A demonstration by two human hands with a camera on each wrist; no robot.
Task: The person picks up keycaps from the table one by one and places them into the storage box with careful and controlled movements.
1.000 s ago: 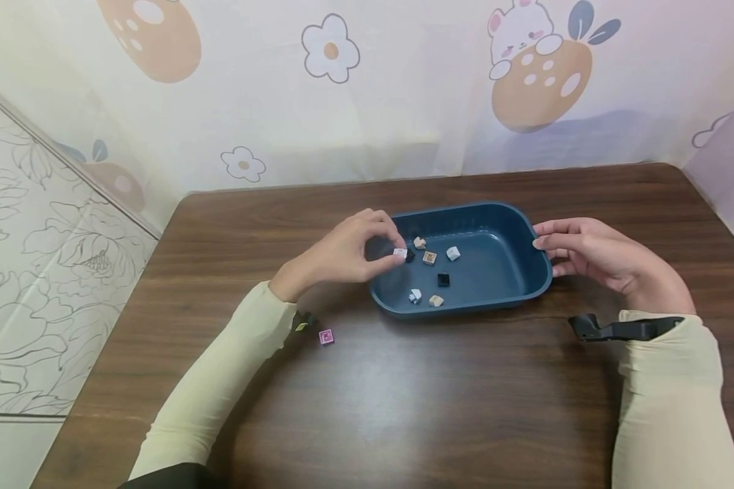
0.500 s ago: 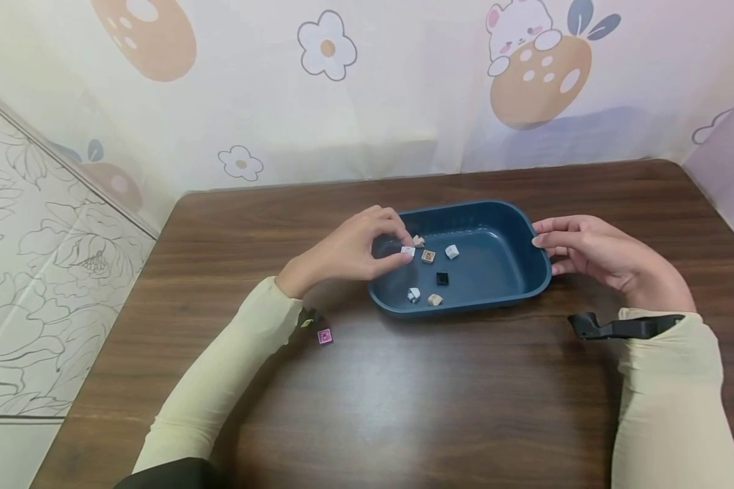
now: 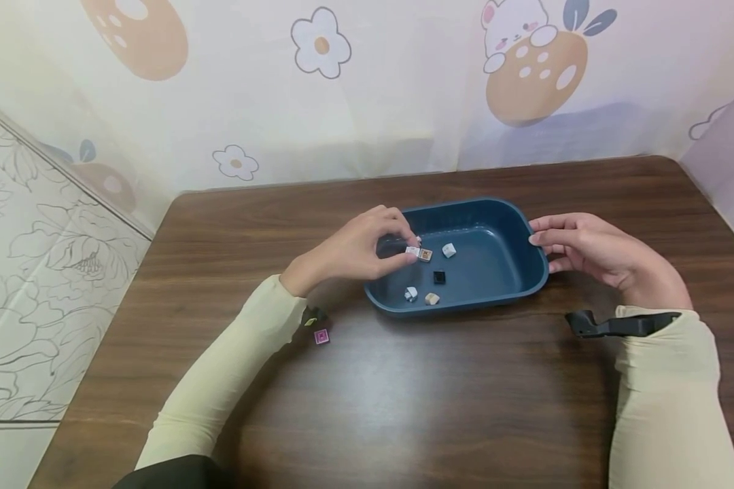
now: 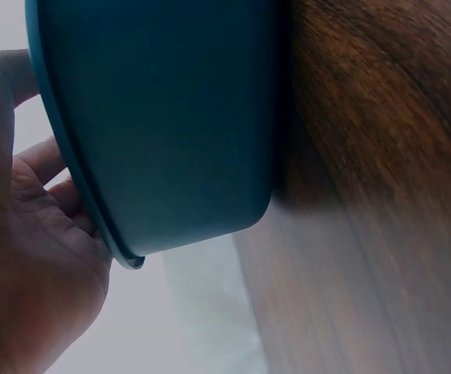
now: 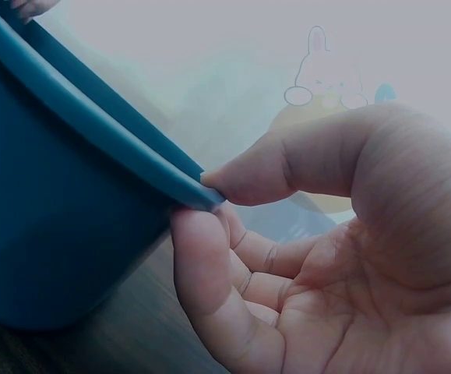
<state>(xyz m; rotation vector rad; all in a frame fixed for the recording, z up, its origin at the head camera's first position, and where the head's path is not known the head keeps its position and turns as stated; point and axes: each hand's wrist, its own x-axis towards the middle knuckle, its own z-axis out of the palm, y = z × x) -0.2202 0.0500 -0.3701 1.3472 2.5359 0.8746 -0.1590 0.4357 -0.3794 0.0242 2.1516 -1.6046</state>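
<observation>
My left hand [image 3: 367, 248] reaches over the left side of a dark blue plastic tray [image 3: 495, 238], pinching a small white square block [image 3: 412, 251] between thumb and index finger. Right beside that block lies a tan patterned block [image 3: 425, 255]. In the left wrist view, the tray's outer wall hides the pinched piece. At the right end, my right hand [image 3: 599, 251] grips the tray rim [image 5: 132, 140], thumb on top and index finger underneath. Other small pieces lie on the tray floor: a white one [image 3: 449, 250], a black one [image 3: 439, 277] and a beige one [image 3: 431, 299].
A grey-and-white piece [image 3: 410, 294] sits near the tray's front left. Outside the tray, a pink square block [image 3: 321, 337] lies on the brown wooden table [image 3: 404, 394], by my left sleeve. A patterned wall covering [image 3: 391, 88] rises behind the table's back edge.
My left hand has shifted slightly right over the tray with the white block, coming up beside the tan one. My right hand keeps its hold on the rim.
</observation>
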